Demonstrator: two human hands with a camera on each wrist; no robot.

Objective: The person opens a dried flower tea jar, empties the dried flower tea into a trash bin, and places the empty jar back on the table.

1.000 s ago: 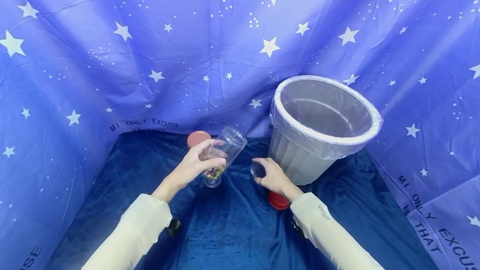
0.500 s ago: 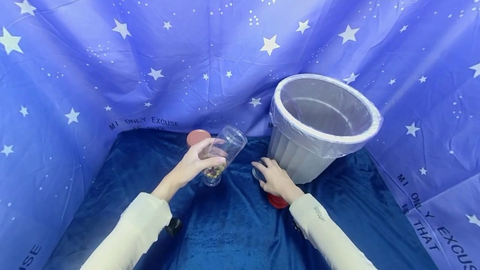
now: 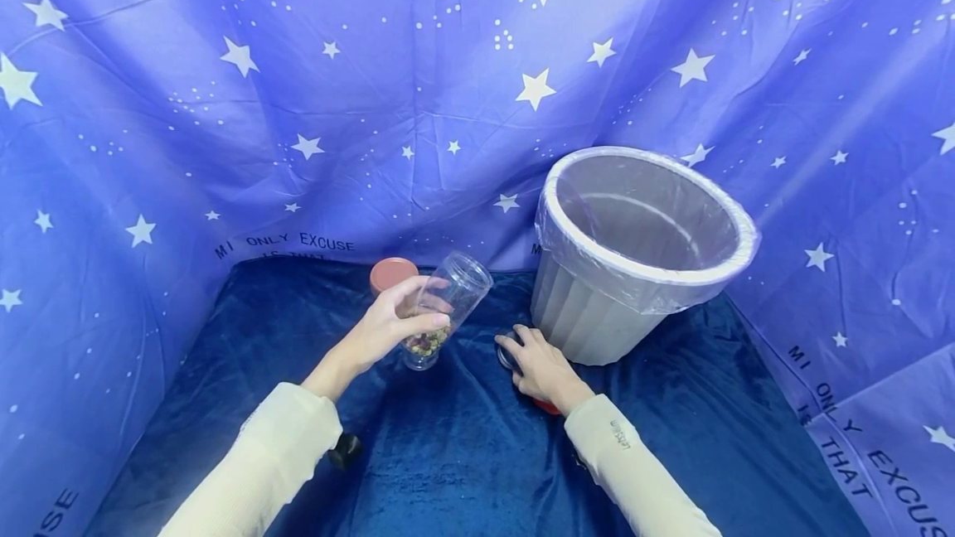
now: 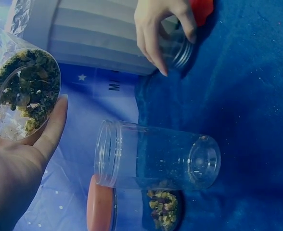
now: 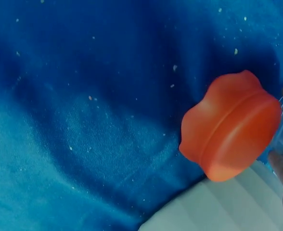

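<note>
My left hand grips a clear jar that leans up to the right. In the left wrist view its flat end shows dried herbs and flower bits inside. Beside it, the left wrist view has a bare clear jar standing upright. My right hand is low by the bin, thumb and fingers around a clear round piece with a ridged rim; its full shape is hidden. A red wavy-edged lid lies next to that piece, mostly covered by the hand in the head view.
A jar with an orange lid and dried flowers in it stands behind my left hand. On the right is a grey bin lined with clear plastic. Dark blue cloth covers the table; starry curtains enclose it.
My right hand has turned palm down over the clear round piece and shifted slightly nearer, covering more of the red lid. My left hand and its jar hold almost still.
</note>
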